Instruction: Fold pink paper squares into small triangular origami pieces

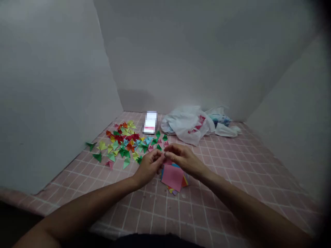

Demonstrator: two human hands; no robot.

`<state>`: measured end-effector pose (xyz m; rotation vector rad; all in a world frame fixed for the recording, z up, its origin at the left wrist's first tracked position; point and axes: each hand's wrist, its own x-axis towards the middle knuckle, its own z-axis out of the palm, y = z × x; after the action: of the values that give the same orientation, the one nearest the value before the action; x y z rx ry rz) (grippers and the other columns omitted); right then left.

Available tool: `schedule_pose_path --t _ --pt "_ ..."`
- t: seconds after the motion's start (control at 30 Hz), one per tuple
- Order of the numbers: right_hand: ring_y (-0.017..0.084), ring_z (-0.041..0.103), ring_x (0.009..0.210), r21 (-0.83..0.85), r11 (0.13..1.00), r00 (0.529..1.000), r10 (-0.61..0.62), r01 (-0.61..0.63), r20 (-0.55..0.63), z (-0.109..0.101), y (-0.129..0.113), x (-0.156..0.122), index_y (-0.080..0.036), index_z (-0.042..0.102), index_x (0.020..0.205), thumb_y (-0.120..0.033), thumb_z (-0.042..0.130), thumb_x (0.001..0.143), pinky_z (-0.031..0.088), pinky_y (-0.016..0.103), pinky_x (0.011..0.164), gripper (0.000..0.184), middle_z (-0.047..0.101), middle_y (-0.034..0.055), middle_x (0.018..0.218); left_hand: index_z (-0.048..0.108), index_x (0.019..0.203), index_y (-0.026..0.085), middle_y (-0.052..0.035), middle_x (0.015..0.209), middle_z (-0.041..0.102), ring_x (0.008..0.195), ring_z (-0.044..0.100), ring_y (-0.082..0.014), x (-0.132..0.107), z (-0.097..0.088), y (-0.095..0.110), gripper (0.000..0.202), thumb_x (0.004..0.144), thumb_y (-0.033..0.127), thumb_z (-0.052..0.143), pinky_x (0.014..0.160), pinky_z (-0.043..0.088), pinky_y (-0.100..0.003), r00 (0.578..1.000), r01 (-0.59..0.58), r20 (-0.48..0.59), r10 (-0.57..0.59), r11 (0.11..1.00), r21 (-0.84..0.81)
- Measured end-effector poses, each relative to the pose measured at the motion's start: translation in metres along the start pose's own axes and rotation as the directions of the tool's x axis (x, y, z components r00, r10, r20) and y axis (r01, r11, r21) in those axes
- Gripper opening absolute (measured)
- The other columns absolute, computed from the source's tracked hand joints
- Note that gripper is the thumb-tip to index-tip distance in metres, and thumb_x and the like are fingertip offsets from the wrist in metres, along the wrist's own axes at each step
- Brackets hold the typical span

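My left hand (pixel 150 166) and my right hand (pixel 182 157) meet over the pink tiled floor (pixel 222 193), fingers pinched together on a small piece of paper between them; I cannot make out its shape. Just below the hands lies a stack of coloured paper squares (pixel 172 178) with a pink sheet on top. Behind and to the left, several folded paper triangles (pixel 126 142) in green, yellow, red, blue and pink are scattered over the tiles.
A small white and pink packet (pixel 150 122) lies behind the triangles. Crumpled white plastic bags (pixel 192 125) sit at the back by the wall. Grey walls close in on the left, back and right.
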<state>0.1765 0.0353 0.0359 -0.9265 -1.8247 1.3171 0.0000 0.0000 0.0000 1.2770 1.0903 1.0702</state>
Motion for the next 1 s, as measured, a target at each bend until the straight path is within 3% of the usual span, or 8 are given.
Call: schedule_pose_path --t 0.1,0.27,0.37,0.5,0.7,0.9,1.0 --pt "0.013 0.061 0.055 0.166 0.975 0.987 0.155 -0.148 -0.034 0.017 0.027 -0.002 -0.018 0.056 0.079 -0.053 0.07 0.083 0.05 0.027 0.055 0.037 0.062 -0.0019 0.063 0.053 0.079 0.018 0.0053 0.059 0.053 0.046 0.047 -0.008 0.007 0.001 0.001 0.039 0.083 0.055 0.067 0.045 0.037 -0.02 0.998 -0.057 -0.005 0.057 0.998 0.041" --pt "0.013 0.06 0.052 0.182 0.982 0.978 0.087 -0.052 -0.188 0.027 0.03 -0.013 -0.019 0.059 0.073 -0.052 0.072 0.081 0.049 0.025 0.053 0.037 0.062 -0.0023 0.06 0.056 0.086 0.017 0.0046 0.064 0.055 0.049 0.05 -0.0091 0.008 -0.001 -0.016 0.04 0.088 0.057 0.061 0.048 0.04 -0.021 0.994 -0.109 0.023 0.109 0.994 0.03" --pt "0.012 0.059 0.051 0.158 0.987 0.968 0.061 -0.023 -0.243 0.032 0.031 -0.017 -0.02 0.059 0.073 -0.049 0.069 0.084 0.047 0.025 0.053 0.033 0.062 -0.0018 0.06 0.052 0.076 0.018 0.0046 0.06 0.053 0.045 0.046 -0.0085 0.006 -0.002 -0.023 0.04 0.09 0.055 0.058 0.046 0.036 -0.022 0.993 -0.119 0.033 0.116 0.988 0.101" --pt "0.013 0.06 0.052 0.2 0.979 0.963 0.093 -0.042 -0.254 0.04 0.038 -0.021 -0.02 0.058 0.075 -0.048 0.066 0.085 0.049 0.026 0.054 0.031 0.063 -0.0012 0.062 0.05 0.071 0.02 0.0049 0.057 0.05 0.047 0.043 -0.0097 0.004 -0.002 -0.026 0.038 0.092 0.05 0.056 0.049 0.034 -0.023 0.989 -0.148 0.01 0.148 0.978 0.149" --pt "0.011 0.049 0.046 0.15 0.987 0.95 0.106 -0.063 -0.295 0.046 0.044 -0.029 -0.022 0.048 0.068 -0.047 0.062 0.088 0.039 0.023 0.048 0.035 0.053 -0.0044 0.055 0.05 0.065 0.018 0.0047 0.058 0.044 0.056 0.041 -0.0108 0.004 -0.006 -0.024 0.037 0.091 0.043 0.059 0.056 0.031 -0.025 0.965 -0.252 0.019 0.26 0.912 0.325" --pt "0.011 0.048 0.053 -0.003 0.999 0.965 0.048 -0.051 -0.257 0.042 0.048 -0.034 -0.021 0.05 0.067 -0.037 0.059 0.089 0.036 0.024 0.052 0.028 0.055 -0.0025 0.058 0.057 0.075 0.018 0.005 0.055 0.053 0.049 0.048 -0.0107 0.002 -0.009 -0.019 0.033 0.088 0.048 0.064 0.052 0.037 -0.023 0.991 -0.132 0.047 0.127 0.984 0.123" --pt "0.011 0.048 0.051 0.063 0.995 0.967 0.093 -0.08 -0.235 0.041 0.049 -0.035 -0.022 0.05 0.07 -0.037 0.056 0.089 0.036 0.024 0.051 0.026 0.053 -0.0034 0.058 0.057 0.073 0.018 0.0045 0.053 0.055 0.047 0.051 -0.0102 0.0 -0.009 -0.018 0.036 0.087 0.049 0.066 0.051 0.039 -0.022 0.995 -0.096 0.031 0.093 0.992 0.082"
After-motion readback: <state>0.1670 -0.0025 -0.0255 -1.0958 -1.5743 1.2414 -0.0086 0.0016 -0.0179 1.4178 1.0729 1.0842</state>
